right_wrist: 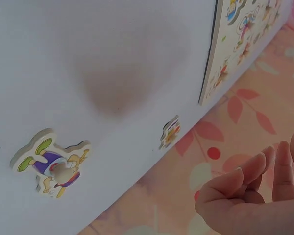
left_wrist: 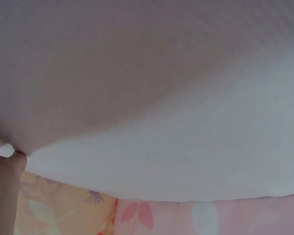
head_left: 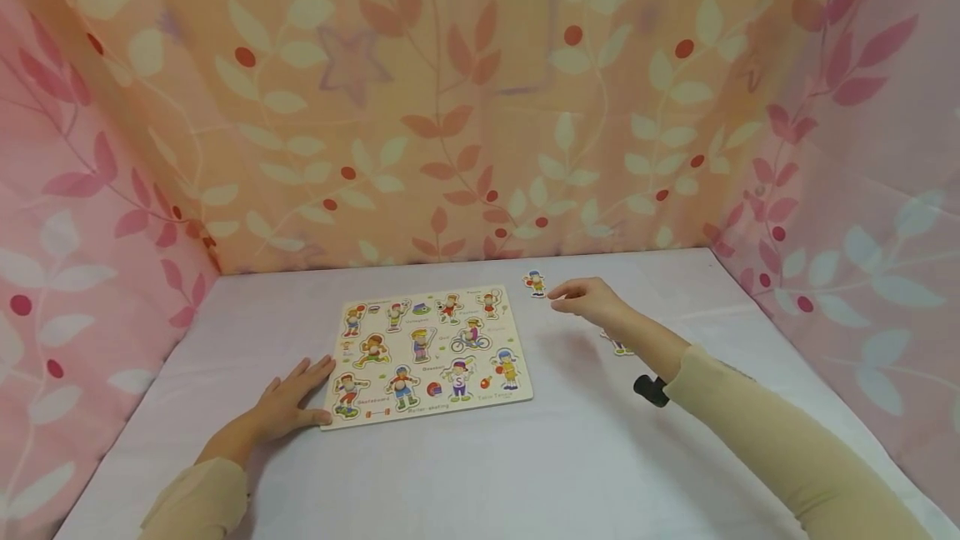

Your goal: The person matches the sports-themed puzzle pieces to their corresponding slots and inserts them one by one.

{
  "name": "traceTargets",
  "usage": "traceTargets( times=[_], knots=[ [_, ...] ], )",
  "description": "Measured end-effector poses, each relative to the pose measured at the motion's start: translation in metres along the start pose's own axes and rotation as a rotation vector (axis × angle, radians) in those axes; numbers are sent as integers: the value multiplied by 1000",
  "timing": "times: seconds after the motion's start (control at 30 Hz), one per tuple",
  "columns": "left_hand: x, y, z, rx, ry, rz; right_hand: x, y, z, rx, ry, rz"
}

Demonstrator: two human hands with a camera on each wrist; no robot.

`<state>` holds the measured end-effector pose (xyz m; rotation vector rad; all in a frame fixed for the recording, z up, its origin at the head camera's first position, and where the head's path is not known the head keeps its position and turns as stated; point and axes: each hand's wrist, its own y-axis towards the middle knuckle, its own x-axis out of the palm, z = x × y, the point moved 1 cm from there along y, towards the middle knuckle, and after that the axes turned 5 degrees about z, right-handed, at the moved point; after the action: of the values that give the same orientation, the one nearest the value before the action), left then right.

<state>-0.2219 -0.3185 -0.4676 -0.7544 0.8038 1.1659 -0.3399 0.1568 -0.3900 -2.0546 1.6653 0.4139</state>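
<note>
A wooden puzzle board (head_left: pixel 437 373) with knobbed figures of children at sports lies flat on the table. My left hand (head_left: pixel 292 398) rests at its left edge, fingers spread and thumb near the lower corner. Above the table, right of the board, my right hand (head_left: pixel 588 300) is loosely bent and holds nothing. Close to its fingertips lies a loose figure piece (head_left: pixel 535 283) with a blue cap and yellow shorts. Another loose piece (right_wrist: pixel 54 164), with purple trousers and green shoes, lies below the right forearm, which partly covers it in the head view.
White cloth (head_left: pixel 465 473) covers the table. Leaf-patterned curtains (head_left: pixel 450 107) stand along the back and both sides. A small black object (head_left: pixel 651 390) shows beside the right wrist.
</note>
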Motion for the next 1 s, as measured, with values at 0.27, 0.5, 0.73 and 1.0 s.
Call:
traceTargets(
  times=[0.27, 0.5, 0.73, 1.0],
  knots=[
    [0, -1, 0, -3, -10, 2, -22, -5, 5, 8, 7, 11],
    [1, -1, -2, -1, -4, 6, -42, -5, 19, -22, -23, 3],
    [1, 0, -1, -4, -12, 1, -65, 2, 52, -46, -56, -95],
    [0, 0, 2, -17, -17, -5, -76, 12, 93, -39, -111, -194]
  ],
)
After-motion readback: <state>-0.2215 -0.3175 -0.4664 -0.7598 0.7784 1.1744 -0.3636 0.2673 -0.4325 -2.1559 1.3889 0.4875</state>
